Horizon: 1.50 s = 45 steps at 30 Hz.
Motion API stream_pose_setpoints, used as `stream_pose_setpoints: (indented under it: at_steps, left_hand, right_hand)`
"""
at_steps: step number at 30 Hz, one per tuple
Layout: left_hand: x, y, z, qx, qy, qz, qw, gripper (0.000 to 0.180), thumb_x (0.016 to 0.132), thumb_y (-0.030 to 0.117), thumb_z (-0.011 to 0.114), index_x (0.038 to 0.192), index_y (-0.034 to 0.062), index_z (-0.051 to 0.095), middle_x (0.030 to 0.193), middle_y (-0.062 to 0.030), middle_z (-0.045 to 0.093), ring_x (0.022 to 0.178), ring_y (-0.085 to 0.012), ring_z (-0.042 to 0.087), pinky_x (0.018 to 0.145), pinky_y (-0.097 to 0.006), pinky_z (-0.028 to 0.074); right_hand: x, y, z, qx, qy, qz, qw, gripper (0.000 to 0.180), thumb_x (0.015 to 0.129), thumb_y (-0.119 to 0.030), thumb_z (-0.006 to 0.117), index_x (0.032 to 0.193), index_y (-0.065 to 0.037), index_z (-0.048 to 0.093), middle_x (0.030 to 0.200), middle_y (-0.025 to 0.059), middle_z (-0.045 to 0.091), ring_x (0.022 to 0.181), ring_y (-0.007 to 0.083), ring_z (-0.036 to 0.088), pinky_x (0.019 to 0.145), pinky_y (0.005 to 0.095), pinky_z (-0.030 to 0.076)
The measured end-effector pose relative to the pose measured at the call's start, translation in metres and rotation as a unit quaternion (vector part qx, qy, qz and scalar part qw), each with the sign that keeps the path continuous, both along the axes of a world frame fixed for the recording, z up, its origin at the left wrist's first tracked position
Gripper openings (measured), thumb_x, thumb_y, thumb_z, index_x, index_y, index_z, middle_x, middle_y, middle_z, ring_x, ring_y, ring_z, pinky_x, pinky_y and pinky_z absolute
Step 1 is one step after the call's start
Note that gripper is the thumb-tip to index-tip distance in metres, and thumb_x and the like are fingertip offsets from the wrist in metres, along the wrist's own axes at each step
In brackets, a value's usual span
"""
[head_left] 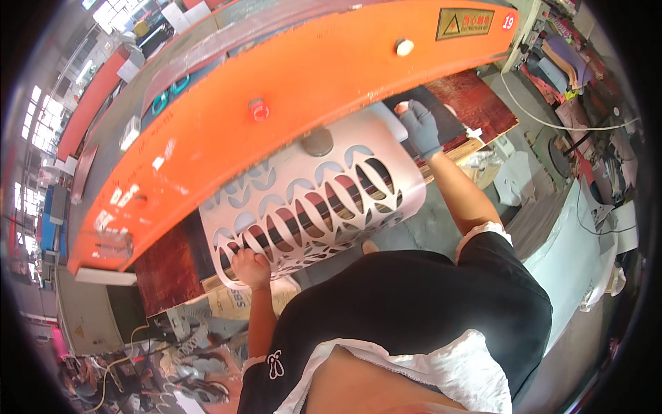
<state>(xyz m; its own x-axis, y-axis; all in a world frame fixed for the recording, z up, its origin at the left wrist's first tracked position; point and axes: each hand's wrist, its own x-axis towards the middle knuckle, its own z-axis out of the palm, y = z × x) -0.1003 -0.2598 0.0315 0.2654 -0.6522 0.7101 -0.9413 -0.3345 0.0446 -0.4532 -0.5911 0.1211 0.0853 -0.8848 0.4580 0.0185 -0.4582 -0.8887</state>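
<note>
A pale pink sheet [345, 134] with rows of curved cut-outs lies on the press bed under the orange beam and droops over its front edge. My bare left hand [250, 268] grips the sheet's near left corner, fingers curled at the cut-outs. My right hand [418, 127], in a grey glove with bare fingertips, is over the dark board [441, 114] beyond the sheet's right edge. Its fingers are curled; what they hold, if anything, is hidden. Beside it, a pale grey block-like piece [389, 121] is partly under the beam. A round dark disc [318, 142] shows at the beam's lower edge.
The orange press beam [331, 62] spans the far side, with a red button [259, 110] and a white button [404, 47]. Teal-handled scissors [170, 94] lie on top. Scraps [200, 379] heap at lower left. A pale sheet [572, 248] hangs at right.
</note>
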Motion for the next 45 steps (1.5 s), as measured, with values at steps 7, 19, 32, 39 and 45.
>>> stream_pose_setpoints:
  at_steps: [7,19,32,39,45]
  left_hand:
    - [0.074,-0.080,0.006,-0.013,-0.006,-0.012,1.000,0.013,0.071,0.015,0.045,0.062,0.0059,0.045,0.069,-0.0130,0.048,0.067,-0.0342,0.047,0.062,-0.046,0.036]
    - [0.111,-0.101,0.002,0.032,-0.011,0.017,0.999,0.013,0.071,0.018,0.046,0.063,0.0070,0.045,0.070,-0.0106,0.047,0.069,-0.0327,0.048,0.064,-0.044,0.037]
    - [0.105,-0.100,0.008,0.047,0.035,0.031,0.998,0.014,0.071,0.014,0.047,0.065,0.0020,0.053,0.075,-0.0173,0.056,0.073,-0.0373,0.052,0.069,-0.050,0.041]
    - [0.048,-0.042,0.006,0.069,0.036,0.032,0.996,0.011,0.070,0.013,0.047,0.066,0.0029,0.050,0.075,-0.0168,0.053,0.072,-0.0364,0.051,0.068,-0.049,0.039]
    - [-0.024,0.045,0.002,0.042,0.027,0.023,0.999,0.008,0.067,0.013,0.049,0.065,0.0059,0.049,0.072,-0.0117,0.049,0.070,-0.0316,0.047,0.067,-0.045,0.037]
  right_hand:
    - [0.023,-0.138,0.062,-0.048,-0.033,-0.064,0.996,0.029,0.088,-0.026,0.048,0.080,0.001,0.058,0.073,0.0037,0.056,0.073,0.0121,0.052,0.067,0.0262,0.041]
    - [0.026,-0.065,-0.066,-0.254,0.445,-0.123,0.850,0.024,0.080,-0.028,0.054,0.068,-0.008,0.057,0.064,0.0123,0.056,0.060,0.0329,0.054,0.059,0.0426,0.043]
    - [0.009,-0.062,-0.063,-0.149,0.498,-0.057,0.852,0.027,0.082,-0.029,0.051,0.068,-0.010,0.062,0.072,0.0134,0.061,0.076,0.0321,0.058,0.071,0.0438,0.045]
    - [-0.037,-0.002,-0.079,-0.206,0.423,-0.108,0.876,0.024,0.078,-0.028,0.055,0.068,-0.007,0.063,0.073,0.0134,0.062,0.072,0.0320,0.059,0.068,0.0443,0.045]
    - [-0.054,0.089,-0.059,-0.124,0.314,-0.112,0.934,0.020,0.077,-0.025,0.060,0.077,-0.005,0.061,0.071,0.0139,0.058,0.071,0.0339,0.056,0.066,0.0439,0.044]
